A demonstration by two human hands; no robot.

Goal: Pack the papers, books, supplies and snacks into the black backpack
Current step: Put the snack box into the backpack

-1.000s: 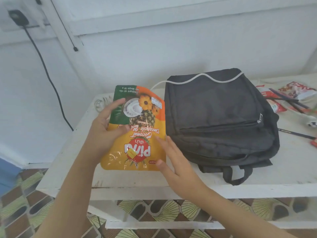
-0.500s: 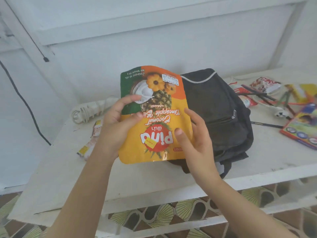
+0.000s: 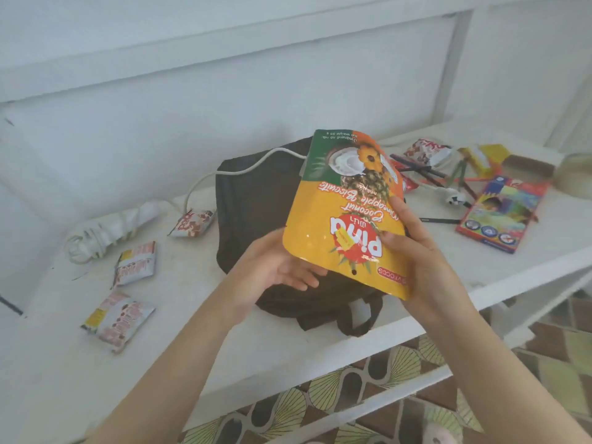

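Swung from the left hand [image 3: 275, 270] to the right hand [image 3: 426, 264], which pinched its 4 o'clock edge while the left lay open under its 8 o'clock corner, the biscuit pouch [image 3: 346, 213], seemingly light, slick and crushable, best held by its rim, hovered over the backpack [image 3: 256, 200].

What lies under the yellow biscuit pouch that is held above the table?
The black backpack lies on the white table below the biscuit pouch. The pouch covers much of it, so its zippers cannot be seen.
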